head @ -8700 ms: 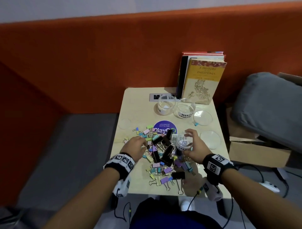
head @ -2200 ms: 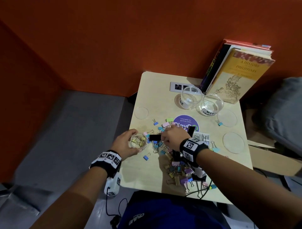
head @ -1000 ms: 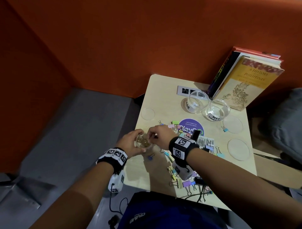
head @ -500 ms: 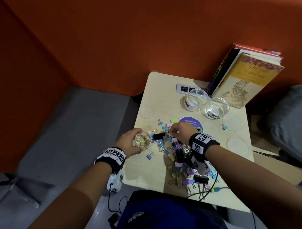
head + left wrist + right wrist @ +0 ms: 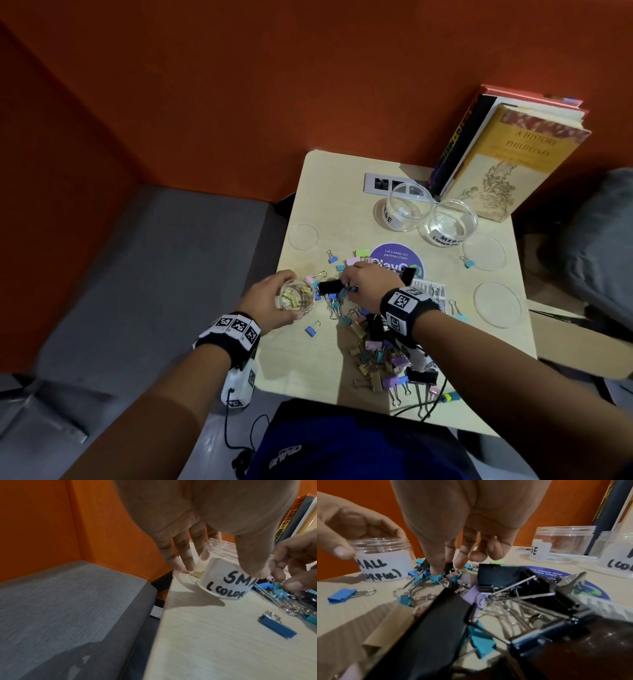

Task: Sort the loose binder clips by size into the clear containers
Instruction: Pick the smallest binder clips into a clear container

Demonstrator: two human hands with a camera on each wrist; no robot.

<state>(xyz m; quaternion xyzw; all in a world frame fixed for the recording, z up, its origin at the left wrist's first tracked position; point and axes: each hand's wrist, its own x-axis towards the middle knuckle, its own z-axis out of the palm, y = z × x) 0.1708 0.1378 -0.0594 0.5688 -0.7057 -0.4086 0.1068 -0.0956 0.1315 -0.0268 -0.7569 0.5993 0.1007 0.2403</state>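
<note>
My left hand (image 5: 270, 301) grips the small clear container (image 5: 296, 298) labelled SMALL (COLORFUL) (image 5: 226, 582), which stands on the table's left edge and holds several small clips. Just to its right, my right hand (image 5: 366, 284) reaches down into the pile of loose binder clips (image 5: 376, 353). In the right wrist view its fingertips (image 5: 436, 570) pinch a small teal clip (image 5: 435, 578) still among the others on the table. Large black clips (image 5: 501, 577) lie beside it. The large container (image 5: 407, 207) and the medium container (image 5: 452, 222) stand at the back with no clips visible in them.
Three clear lids (image 5: 303, 236) (image 5: 483, 251) (image 5: 497, 304) lie flat on the table. Books (image 5: 507, 154) lean at the back right. A purple sticker (image 5: 397, 260) marks the middle. Single blue clips (image 5: 311, 329) (image 5: 467, 263) lie apart. A grey seat (image 5: 154, 274) lies left of the table edge.
One second ago my right hand was over the small container; it went back to the pile and now pinches a teal clip. My left hand has kept its hold on the container.
</note>
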